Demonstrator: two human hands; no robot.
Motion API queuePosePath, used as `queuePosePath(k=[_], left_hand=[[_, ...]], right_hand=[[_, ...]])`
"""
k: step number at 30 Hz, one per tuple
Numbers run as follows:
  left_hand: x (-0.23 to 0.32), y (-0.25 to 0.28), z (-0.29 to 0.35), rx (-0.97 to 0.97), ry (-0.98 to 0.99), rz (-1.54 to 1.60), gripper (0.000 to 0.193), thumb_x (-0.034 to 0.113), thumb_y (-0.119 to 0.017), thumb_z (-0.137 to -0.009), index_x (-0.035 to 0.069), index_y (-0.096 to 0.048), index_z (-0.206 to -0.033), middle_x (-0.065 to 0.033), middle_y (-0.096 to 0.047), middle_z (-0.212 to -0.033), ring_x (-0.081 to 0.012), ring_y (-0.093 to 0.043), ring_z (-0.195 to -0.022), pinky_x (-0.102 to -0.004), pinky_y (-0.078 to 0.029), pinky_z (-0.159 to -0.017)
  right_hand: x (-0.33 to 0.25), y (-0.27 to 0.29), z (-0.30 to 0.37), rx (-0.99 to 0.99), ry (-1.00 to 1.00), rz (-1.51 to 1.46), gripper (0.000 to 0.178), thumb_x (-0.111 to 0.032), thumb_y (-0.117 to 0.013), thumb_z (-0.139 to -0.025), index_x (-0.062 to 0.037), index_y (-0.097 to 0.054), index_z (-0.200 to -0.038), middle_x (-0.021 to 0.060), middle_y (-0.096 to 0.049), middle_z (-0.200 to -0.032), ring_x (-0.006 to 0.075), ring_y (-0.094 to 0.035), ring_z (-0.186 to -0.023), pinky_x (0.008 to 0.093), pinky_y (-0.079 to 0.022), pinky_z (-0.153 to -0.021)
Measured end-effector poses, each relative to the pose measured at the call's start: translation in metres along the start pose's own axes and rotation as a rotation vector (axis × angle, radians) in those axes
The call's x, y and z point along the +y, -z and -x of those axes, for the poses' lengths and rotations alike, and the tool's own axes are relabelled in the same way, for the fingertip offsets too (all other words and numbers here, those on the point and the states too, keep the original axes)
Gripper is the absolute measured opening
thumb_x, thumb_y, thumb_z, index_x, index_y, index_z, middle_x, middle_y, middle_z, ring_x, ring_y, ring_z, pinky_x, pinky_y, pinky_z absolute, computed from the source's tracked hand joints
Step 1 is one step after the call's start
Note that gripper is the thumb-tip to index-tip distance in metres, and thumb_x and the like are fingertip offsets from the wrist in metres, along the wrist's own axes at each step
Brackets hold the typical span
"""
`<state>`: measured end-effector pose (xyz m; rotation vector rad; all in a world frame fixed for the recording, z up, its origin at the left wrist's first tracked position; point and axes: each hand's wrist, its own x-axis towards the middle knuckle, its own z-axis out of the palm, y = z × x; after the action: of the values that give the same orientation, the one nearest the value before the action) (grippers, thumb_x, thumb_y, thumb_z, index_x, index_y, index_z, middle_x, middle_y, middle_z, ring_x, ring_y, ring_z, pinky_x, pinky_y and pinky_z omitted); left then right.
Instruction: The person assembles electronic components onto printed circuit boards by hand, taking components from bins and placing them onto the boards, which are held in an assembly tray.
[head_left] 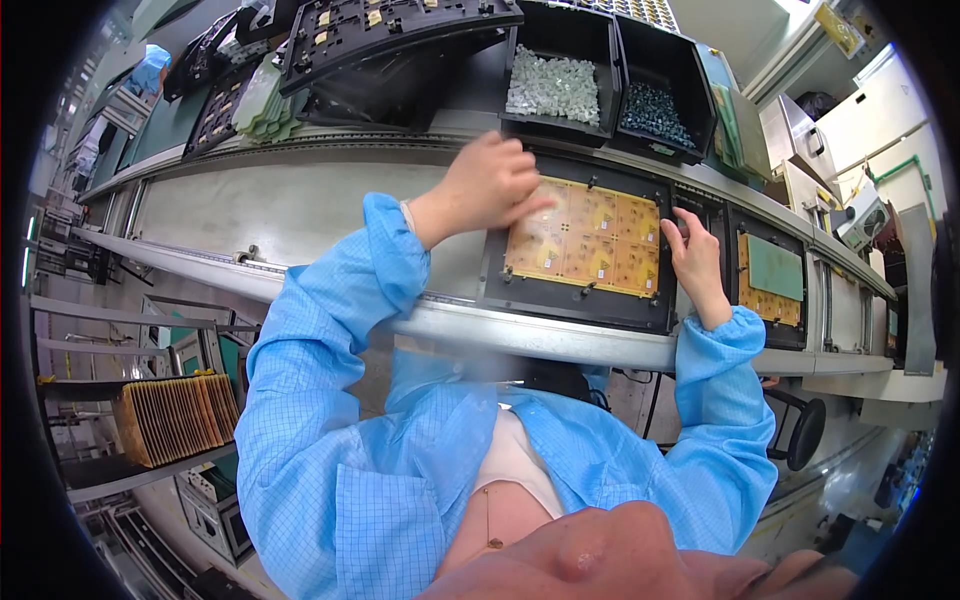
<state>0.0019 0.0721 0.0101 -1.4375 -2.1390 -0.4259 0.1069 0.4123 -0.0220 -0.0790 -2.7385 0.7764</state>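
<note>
A yellow-orange panel of circuit boards [585, 240] lies in a black carrier frame [500, 285] on the conveyor line in front of me. My left hand [482, 190] is over the panel's upper left part, its fingers curled and somewhat blurred. One digit points right across the boards; whether anything small is in the fingers is hidden. At the carrier's right edge is my right hand [697, 262], thumb and fingers apart and bent, with nothing visible between them. Small dark pegs stand along the panel's border.
Beyond the carrier stand a black bin of whitish small parts [552, 88] and a bin of dark blue parts [655, 115]. A second carrier with a green plate [775, 268] is to the right. Black trays [395, 40] lie at back left; a rack of upright boards [178, 418] is at lower left.
</note>
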Motion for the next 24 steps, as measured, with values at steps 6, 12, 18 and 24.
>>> queuePosePath(k=[6, 12, 18, 24], left_hand=[[-0.054, -0.052, -0.068, 0.075, 0.232, -0.360, 0.009, 0.015, -0.066, -0.078, 0.010, -0.063, -0.071, -0.0057, -0.062, -0.077, -0.0243, -0.063, -0.080, -0.0357, -0.054, -0.068], [-0.068, -0.059, -0.083, -0.171, 0.371, -0.290, 0.009, 0.006, -0.061, -0.076, 0.007, -0.070, -0.073, -0.0135, -0.070, -0.082, -0.0297, -0.070, -0.081, -0.0375, -0.058, -0.069], [-0.071, -0.057, -0.093, -0.275, 0.479, -0.266, 0.009, 0.002, -0.065, -0.074, 0.002, -0.070, -0.081, -0.0164, -0.070, -0.095, -0.0333, -0.069, -0.092, -0.0407, -0.057, -0.076], [-0.073, -0.068, -0.096, -0.217, 0.431, -0.178, 0.009, 0.003, -0.064, -0.076, 0.000, -0.066, -0.084, -0.0179, -0.068, -0.092, -0.0359, -0.068, -0.089, -0.0425, -0.056, -0.077]], right_hand=[[-0.037, -0.023, -0.005, -0.107, 0.053, -0.145, 0.033, -0.020, -0.067, -0.093, -0.0026, -0.062, -0.120, 0.0154, -0.069, -0.079, 0.0214, -0.068, -0.069, 0.0331, -0.052, -0.061], [-0.056, -0.031, -0.022, -0.289, 0.059, -0.310, 0.029, -0.016, -0.066, -0.092, -0.0021, -0.063, -0.118, 0.0152, -0.070, -0.083, 0.0171, -0.069, -0.067, 0.0310, -0.054, -0.060], [-0.032, -0.009, -0.130, 0.221, 0.369, 0.087, 0.013, -0.012, -0.063, -0.091, -0.0034, -0.070, -0.095, 0.0178, -0.069, -0.087, 0.0352, -0.068, -0.081, 0.0398, -0.053, -0.071], [0.009, -0.039, -0.247, 0.060, 0.213, 0.225, 0.024, -0.025, -0.062, -0.091, -0.0065, -0.072, -0.103, 0.0174, -0.069, -0.100, 0.0365, -0.065, -0.098, 0.0438, -0.051, -0.087]])
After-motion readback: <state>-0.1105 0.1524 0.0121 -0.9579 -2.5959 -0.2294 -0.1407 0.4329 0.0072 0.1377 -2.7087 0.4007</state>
